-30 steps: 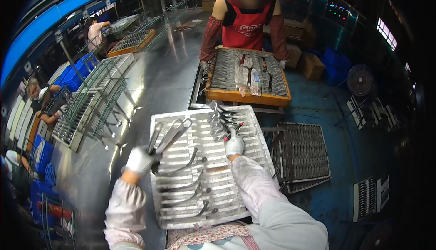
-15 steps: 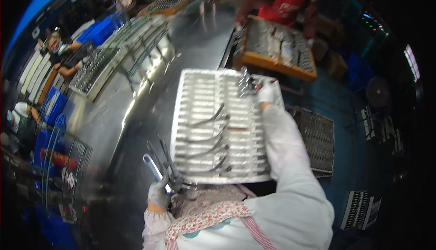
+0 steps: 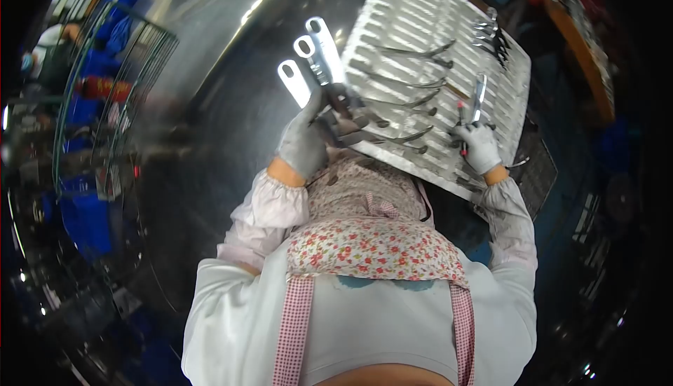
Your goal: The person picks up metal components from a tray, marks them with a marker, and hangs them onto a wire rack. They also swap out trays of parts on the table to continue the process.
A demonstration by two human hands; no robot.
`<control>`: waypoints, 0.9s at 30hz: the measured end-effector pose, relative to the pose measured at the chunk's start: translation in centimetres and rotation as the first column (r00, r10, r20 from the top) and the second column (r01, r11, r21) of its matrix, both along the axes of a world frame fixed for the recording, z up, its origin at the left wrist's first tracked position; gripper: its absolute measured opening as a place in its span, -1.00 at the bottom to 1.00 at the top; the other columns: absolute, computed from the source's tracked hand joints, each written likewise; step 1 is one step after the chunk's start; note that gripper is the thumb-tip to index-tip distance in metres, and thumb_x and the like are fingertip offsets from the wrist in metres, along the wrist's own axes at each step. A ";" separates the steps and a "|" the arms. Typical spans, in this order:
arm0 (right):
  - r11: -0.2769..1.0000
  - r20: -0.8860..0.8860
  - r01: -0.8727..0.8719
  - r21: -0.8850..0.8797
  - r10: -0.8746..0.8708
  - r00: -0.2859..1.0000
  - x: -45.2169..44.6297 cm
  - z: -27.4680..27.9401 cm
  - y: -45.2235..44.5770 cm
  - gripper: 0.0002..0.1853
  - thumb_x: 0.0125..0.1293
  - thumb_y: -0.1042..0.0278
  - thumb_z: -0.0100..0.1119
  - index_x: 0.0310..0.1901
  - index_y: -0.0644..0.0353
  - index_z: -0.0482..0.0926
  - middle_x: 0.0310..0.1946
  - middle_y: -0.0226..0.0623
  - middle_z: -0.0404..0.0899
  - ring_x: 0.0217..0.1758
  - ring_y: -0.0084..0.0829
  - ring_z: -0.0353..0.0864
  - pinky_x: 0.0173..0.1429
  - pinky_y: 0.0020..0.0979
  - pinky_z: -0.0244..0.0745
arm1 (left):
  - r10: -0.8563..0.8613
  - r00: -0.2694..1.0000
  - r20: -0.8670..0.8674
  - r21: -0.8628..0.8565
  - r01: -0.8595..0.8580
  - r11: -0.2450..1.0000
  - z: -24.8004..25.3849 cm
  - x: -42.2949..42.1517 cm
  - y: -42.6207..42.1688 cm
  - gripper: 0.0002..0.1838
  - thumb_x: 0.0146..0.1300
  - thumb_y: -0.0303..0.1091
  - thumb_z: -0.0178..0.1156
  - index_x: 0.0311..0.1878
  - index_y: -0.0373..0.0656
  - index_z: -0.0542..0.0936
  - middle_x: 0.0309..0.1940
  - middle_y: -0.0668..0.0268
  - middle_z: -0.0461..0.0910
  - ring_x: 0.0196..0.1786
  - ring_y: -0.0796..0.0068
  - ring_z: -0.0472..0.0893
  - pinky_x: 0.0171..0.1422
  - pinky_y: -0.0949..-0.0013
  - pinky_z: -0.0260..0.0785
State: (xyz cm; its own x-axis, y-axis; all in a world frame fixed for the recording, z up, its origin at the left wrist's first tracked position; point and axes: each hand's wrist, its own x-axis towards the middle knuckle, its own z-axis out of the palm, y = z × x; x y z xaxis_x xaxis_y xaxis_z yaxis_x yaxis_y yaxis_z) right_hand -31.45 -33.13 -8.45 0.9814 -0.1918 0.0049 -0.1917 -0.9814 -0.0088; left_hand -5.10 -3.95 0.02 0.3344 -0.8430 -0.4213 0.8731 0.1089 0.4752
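Observation:
My gloved left hand [image 3: 305, 137] is closed around several metal utensils [image 3: 324, 50] at the tray's left side. Their shiny handles, each with an oval hole, point away from me; the other ends are dark and blurred. Over the near right part of the white ribbed tray [image 3: 392, 9], my gloved right hand [image 3: 480, 146] is closed on a shiny metal utensil [image 3: 480, 95] and a red-and-black pen [image 3: 461, 123]. Several dark curved utensils [image 3: 403, 81] lie across the tray's ribs. A cluster of metal utensils [image 3: 492, 39] rests near its far right side.
A dark metal table [image 3: 217, 120] extends to the left. Beyond it stands a green wire rack [image 3: 151, 25] near blue bins [image 3: 85, 211]. An orange-edged tray [image 3: 578, 53] is at the far right, and a person [image 3: 52, 53] is at the far left.
The view has turned and tilted down, so the tray appears further right. My right hand has come from the tray's far end to its near part. The utensils in my left hand have turned.

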 end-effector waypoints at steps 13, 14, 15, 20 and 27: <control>0.435 0.146 0.817 0.379 -0.900 0.411 3.4 -2.4 -0.8 -0.43 0.01 0.18 0.43 0.02 0.20 0.40 -0.25 -0.01 0.60 -0.23 -0.07 0.63 -0.10 -0.16 0.50 | 0.036 0.997 -0.075 -0.072 -0.041 0.997 -1.8 -0.4 2.2 -0.24 0.34 0.33 -0.14 0.29 -0.18 0.35 0.08 0.04 0.50 -0.04 -0.06 0.60 0.04 -0.18 0.49; 0.489 0.278 0.767 0.416 -0.871 0.405 3.1 -2.1 -0.9 -0.42 0.02 0.18 0.44 0.01 0.25 0.40 -0.27 -0.03 0.60 -0.25 -0.11 0.62 -0.10 -0.21 0.50 | 0.030 0.996 -0.083 -0.072 -0.036 0.997 -1.6 -0.2 2.4 -0.23 0.33 0.34 -0.13 0.26 -0.20 0.36 0.04 0.03 0.50 -0.12 0.00 0.61 0.03 -0.11 0.51; 0.545 0.405 0.713 0.441 -0.830 0.383 2.8 -1.6 -0.9 -0.41 0.03 0.17 0.45 0.01 0.29 0.40 -0.28 -0.05 0.59 -0.26 -0.16 0.61 -0.11 -0.26 0.50 | 0.024 0.995 -0.092 -0.071 -0.031 0.997 -1.3 -0.1 2.5 -0.22 0.32 0.36 -0.12 0.23 -0.22 0.38 0.00 0.03 0.51 -0.20 0.05 0.62 0.01 -0.04 0.54; 0.569 0.430 0.216 0.793 -0.775 0.464 5.2 4.3 7.2 -0.52 0.10 0.47 0.41 0.04 0.26 0.42 -0.35 -0.36 0.55 -0.34 -0.56 0.47 -0.22 -0.51 0.41 | 0.020 0.986 -0.166 -0.093 -0.035 0.995 -0.5 -0.2 1.1 -0.13 0.28 0.45 -0.21 0.29 -0.18 0.32 0.04 0.04 0.48 -0.07 0.04 0.59 0.02 -0.12 0.50; 0.177 0.001 0.173 0.969 -0.703 0.711 9.3 8.2 14.5 -0.48 0.01 0.58 0.44 0.00 0.27 0.39 -0.23 -0.24 0.67 -0.20 -0.51 0.62 -0.13 -0.49 0.52 | -0.043 0.940 -0.340 -0.266 -0.052 0.962 -1.0 -1.1 -0.2 -0.12 0.33 0.41 -0.32 0.37 -0.23 0.23 0.23 -0.07 0.36 0.18 -0.44 0.39 0.18 -0.53 0.17</control>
State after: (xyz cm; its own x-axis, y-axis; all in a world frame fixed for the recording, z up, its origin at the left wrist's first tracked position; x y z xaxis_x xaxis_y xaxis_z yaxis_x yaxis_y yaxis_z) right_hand -22.15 -18.66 -0.29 0.6617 -0.7271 -0.1833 -0.3003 -0.0330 -0.9533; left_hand -6.21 -4.15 -1.01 0.2155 -0.9387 -0.2691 0.9755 0.1944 0.1029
